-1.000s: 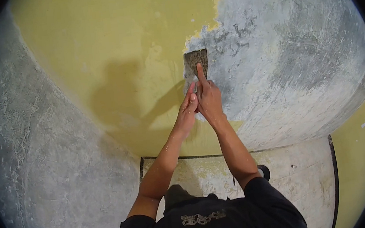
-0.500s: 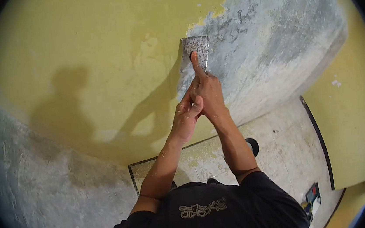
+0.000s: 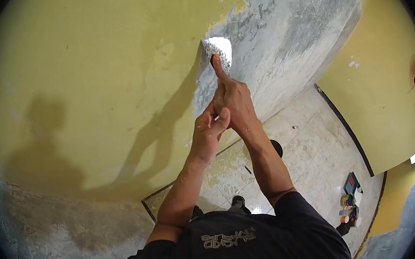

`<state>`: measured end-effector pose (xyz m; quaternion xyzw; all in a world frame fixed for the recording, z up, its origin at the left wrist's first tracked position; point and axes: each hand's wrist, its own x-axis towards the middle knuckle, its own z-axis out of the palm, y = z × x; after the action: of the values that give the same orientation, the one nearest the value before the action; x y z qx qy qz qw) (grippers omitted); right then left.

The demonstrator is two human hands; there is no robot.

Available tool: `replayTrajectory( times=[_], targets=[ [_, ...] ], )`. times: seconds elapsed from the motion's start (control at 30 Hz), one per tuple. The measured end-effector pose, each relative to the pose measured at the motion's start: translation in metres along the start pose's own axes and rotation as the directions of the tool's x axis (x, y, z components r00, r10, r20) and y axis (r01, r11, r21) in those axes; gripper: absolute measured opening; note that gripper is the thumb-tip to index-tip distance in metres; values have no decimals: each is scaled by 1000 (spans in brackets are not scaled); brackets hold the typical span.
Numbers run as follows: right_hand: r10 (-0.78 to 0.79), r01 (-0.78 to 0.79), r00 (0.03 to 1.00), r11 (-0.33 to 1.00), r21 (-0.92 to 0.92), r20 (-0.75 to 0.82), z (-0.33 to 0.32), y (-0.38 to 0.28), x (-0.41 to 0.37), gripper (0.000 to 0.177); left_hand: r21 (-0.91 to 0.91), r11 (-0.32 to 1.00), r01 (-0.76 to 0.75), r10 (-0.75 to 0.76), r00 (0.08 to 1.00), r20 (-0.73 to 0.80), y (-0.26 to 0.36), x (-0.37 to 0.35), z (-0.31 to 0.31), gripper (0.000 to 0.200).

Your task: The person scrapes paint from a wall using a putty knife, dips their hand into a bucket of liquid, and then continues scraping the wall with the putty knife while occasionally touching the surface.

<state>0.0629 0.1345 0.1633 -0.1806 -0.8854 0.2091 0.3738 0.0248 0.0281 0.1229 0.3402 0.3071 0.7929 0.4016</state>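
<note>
A wide metal scraper (image 3: 221, 46) lies with its blade against the wall (image 3: 157, 19), at the border between yellow paint and bare grey plaster (image 3: 264, 49). My right hand (image 3: 238, 99) is closed round its handle, index finger stretched along the blade. Just below, my left hand (image 3: 210, 129) is closed in against my right hand and the handle's lower end, its thumb pointing up. The fingers hide the handle almost fully. Light glares off the blade's upper part. Pale flakes cling to both hands and forearms.
Paint flakes litter the tiled floor (image 3: 299, 145). A dark round object (image 3: 276, 148) sits beyond my right forearm. Cans and small items (image 3: 348, 201) stand at the lower right, near another yellow wall (image 3: 370, 109). Rough grey plaster (image 3: 69, 247) fills the lower left.
The view has tilted, showing more floor and the items at the right. The scraper and both hands appear slightly further up and left, the blade now shining brightly. My grip looks the same.
</note>
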Motion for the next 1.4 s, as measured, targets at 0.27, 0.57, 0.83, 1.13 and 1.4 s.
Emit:
replayTrajectory(
  times=[0.27, 0.57, 0.83, 1.13, 1.4],
  targets=[
    [-12, 8, 999, 995, 94, 43, 10, 13, -6, 68, 7, 996, 85, -85, 996, -17, 0, -6, 0, 65],
    [-42, 40, 998, 998, 52, 51, -9, 17, 4, 67, 11, 1000, 25, -25, 999, -35, -7, 4, 14, 52],
    [-28, 27, 997, 1000, 13, 74, -2, 22, -2, 64, 16, 1000, 9, -8, 997, -72, -12, -2, 13, 55],
    [-78, 78, 997, 997, 24, 18, 3, 23, 0, 64, 17, 999, 27, -26, 996, -83, -16, -2, 11, 52],
    [-44, 43, 994, 999, 21, 102, -6, 23, 5, 91, 9, 1000, 3, -3, 999, -33, -16, -1, 10, 55]
  ],
)
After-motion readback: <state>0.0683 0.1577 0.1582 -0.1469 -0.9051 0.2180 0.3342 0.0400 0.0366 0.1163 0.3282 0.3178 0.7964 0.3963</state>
